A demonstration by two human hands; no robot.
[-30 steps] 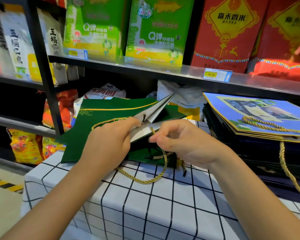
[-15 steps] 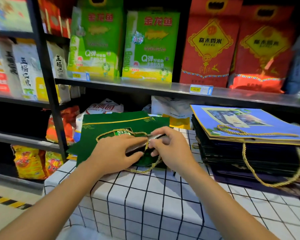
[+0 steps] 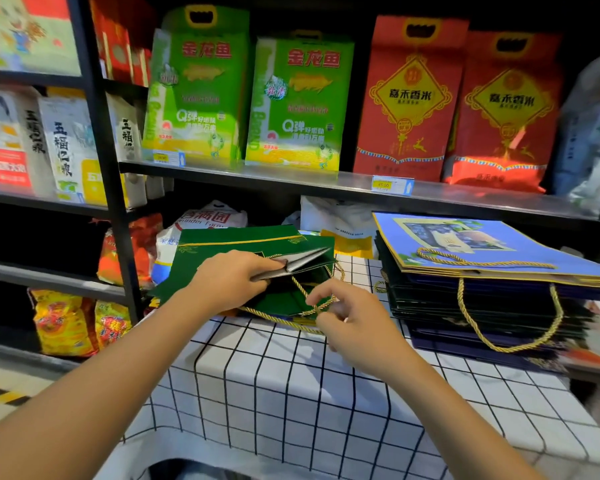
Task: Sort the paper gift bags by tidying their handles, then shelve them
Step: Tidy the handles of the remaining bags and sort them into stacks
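Observation:
A flat dark green paper gift bag [image 3: 222, 244] lies on the checked tablecloth [image 3: 291, 393], its mouth held partly open. My left hand [image 3: 232, 278] grips the bag's upper edge at the opening. My right hand [image 3: 350, 317] pinches the bag's gold rope handle [image 3: 302, 289] just in front of the opening; a second gold loop trails under the bag toward the table's front. To the right sits a stack of flat gift bags [image 3: 482, 299], blue one on top, with gold handles hanging over its front edge.
A metal shelf [image 3: 326, 183] directly above the bags carries green and red rice packs with price tags. Black shelving posts [image 3: 104, 168] stand at left with more sacks behind. White plastic bags lie at the back of the table.
The bag's mouth, pressed nearly flat half a second ago, is open again. My right hand has drawn back toward me, pulling the gold handle out. The view has tilted upward.

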